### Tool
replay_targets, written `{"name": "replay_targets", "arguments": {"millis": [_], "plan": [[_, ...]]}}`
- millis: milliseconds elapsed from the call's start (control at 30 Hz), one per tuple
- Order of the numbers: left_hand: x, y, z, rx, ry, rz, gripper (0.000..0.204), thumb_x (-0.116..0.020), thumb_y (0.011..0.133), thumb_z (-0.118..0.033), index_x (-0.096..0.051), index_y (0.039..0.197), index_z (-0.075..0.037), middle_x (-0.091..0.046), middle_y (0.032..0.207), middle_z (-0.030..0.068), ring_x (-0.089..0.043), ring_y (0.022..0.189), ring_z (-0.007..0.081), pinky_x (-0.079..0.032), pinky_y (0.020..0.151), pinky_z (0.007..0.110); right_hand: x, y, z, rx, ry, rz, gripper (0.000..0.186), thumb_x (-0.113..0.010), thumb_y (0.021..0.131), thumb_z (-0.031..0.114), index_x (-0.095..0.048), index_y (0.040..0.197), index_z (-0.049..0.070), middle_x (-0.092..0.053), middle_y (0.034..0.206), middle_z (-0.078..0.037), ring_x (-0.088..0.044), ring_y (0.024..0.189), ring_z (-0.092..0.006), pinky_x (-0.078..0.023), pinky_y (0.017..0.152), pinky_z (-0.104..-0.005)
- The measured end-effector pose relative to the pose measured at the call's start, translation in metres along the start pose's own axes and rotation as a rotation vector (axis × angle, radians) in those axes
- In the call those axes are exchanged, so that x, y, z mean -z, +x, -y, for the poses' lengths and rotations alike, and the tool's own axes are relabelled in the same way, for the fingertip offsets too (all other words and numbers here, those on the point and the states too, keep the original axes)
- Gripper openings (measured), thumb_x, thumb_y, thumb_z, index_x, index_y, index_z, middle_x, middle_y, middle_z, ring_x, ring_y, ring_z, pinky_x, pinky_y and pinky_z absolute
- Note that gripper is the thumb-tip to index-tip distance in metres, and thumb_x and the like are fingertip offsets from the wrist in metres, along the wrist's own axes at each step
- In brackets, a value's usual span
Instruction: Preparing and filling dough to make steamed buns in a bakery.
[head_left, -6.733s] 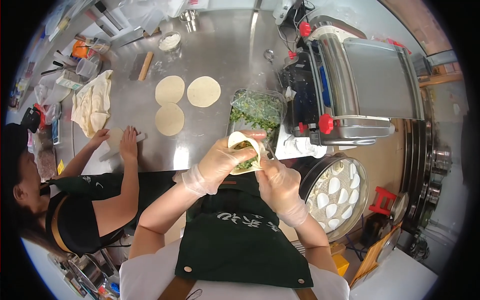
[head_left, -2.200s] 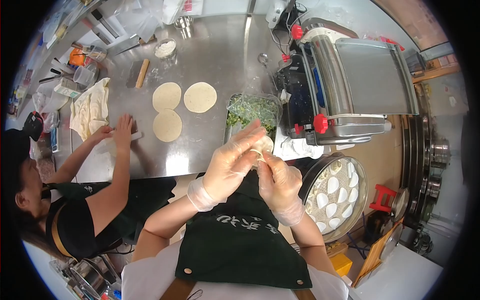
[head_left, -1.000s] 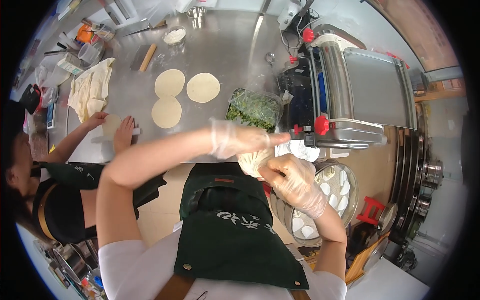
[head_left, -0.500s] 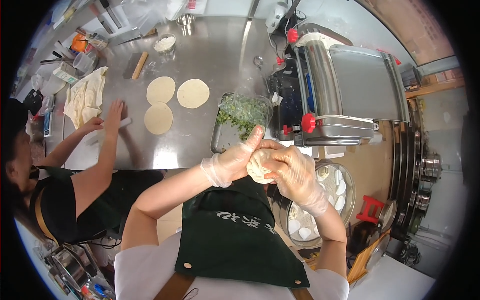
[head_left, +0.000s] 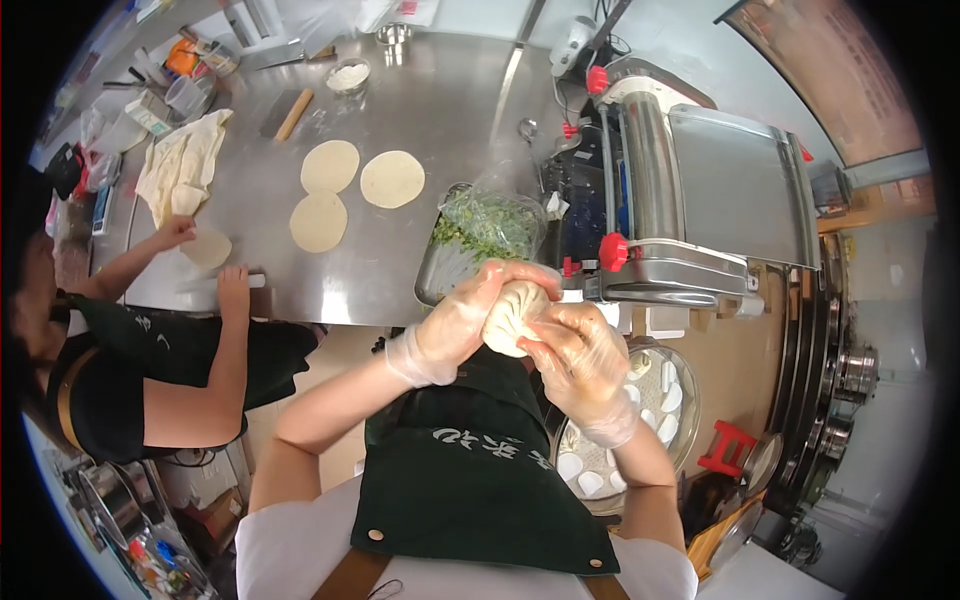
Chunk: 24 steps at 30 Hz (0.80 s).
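Note:
Between my gloved hands is a pleated bun (head_left: 513,318) of pale dough, held in front of my apron. My left hand (head_left: 462,322) cups it from the left and over its far side, fingers wrapped round it. With its fingertips, my right hand (head_left: 582,365) pinches the gathered folds on the bun's right side. Just beyond my hands, a metal tray (head_left: 428,285) holds chopped green filling (head_left: 490,225), partly under clear plastic. Three flat dough rounds (head_left: 392,179) lie on the steel table to the left of the tray.
At right stands a dough-rolling machine (head_left: 700,190) with red knobs. Below it, a round steamer (head_left: 692,440) carries white paper pieces and a bun. On the left, a co-worker's hand (head_left: 233,292) rests at a rolling pin (head_left: 255,281); a cloth (head_left: 185,160) lies beyond.
My left thumb, upright before, is now folded over the bun, whose pleats face up more. The co-worker's hands have moved apart, and a dough round now shows by one of them.

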<state>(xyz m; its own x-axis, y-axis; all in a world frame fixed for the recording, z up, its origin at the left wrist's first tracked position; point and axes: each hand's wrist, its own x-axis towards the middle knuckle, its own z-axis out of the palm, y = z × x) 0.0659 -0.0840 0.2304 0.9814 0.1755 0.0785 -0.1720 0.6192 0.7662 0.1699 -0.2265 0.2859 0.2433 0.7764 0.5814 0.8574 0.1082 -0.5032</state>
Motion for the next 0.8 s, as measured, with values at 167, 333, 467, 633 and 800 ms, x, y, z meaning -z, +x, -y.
{"name": "replay_targets", "arguments": {"millis": [167,333,467,633,800], "plan": [[0.001,-0.001,-0.016,0.383,-0.209,0.073,0.064,-0.027,0.103,-0.055,-0.052,0.128,-0.002,-0.056,0.126,0.0108,-0.056,0.116,0.0196,-0.045,0.101,0.035,0.007,0.014,-0.012,0.259,0.099,0.131,0.031,-0.077,0.066,-0.004,-0.066,0.094,0.003,-0.060,0.088,-0.009,-0.063,0.071,-0.0269,-0.052,0.056,-0.0340],[-0.020,-0.013,0.009,-0.259,0.094,-0.332,0.064,-0.035,0.100,-0.059,-0.050,0.128,-0.004,-0.054,0.127,0.0118,-0.056,0.117,0.0232,-0.044,0.102,0.039,-0.028,-0.005,0.015,-0.334,0.160,-0.187,0.037,-0.086,0.071,0.006,-0.067,0.102,0.004,-0.060,0.084,-0.007,-0.051,0.062,-0.0101,-0.043,0.053,-0.0229],[-0.013,-0.024,0.018,-0.462,0.091,-0.390,0.062,-0.046,0.099,-0.054,-0.050,0.130,-0.001,-0.052,0.131,0.0115,-0.055,0.117,0.0232,-0.044,0.100,0.036,-0.059,-0.004,0.036,-0.439,0.270,-0.353,0.036,-0.084,0.073,0.005,-0.066,0.104,0.003,-0.062,0.090,-0.007,-0.052,0.063,-0.0088,-0.043,0.052,-0.0214],[0.035,-0.055,-0.008,-0.135,0.063,-0.173,0.068,-0.043,0.096,-0.061,-0.049,0.130,-0.002,-0.055,0.127,0.0123,-0.055,0.118,0.0222,-0.044,0.102,0.038,-0.070,-0.003,0.039,-0.054,-0.049,-0.075,0.029,-0.077,0.077,-0.001,-0.063,0.102,0.002,-0.062,0.091,-0.011,-0.062,0.070,-0.0232,-0.050,0.058,-0.0308],[0.101,-0.102,0.006,0.561,-0.222,0.074,0.089,-0.032,0.089,-0.076,-0.056,0.123,0.003,-0.060,0.120,0.0109,-0.059,0.109,0.0184,-0.047,0.098,0.034,-0.125,-0.050,0.023,0.185,0.179,0.248,0.029,-0.077,0.069,-0.002,-0.064,0.095,0.001,-0.059,0.088,-0.010,-0.064,0.065,-0.0255,-0.052,0.051,-0.0326]]}}
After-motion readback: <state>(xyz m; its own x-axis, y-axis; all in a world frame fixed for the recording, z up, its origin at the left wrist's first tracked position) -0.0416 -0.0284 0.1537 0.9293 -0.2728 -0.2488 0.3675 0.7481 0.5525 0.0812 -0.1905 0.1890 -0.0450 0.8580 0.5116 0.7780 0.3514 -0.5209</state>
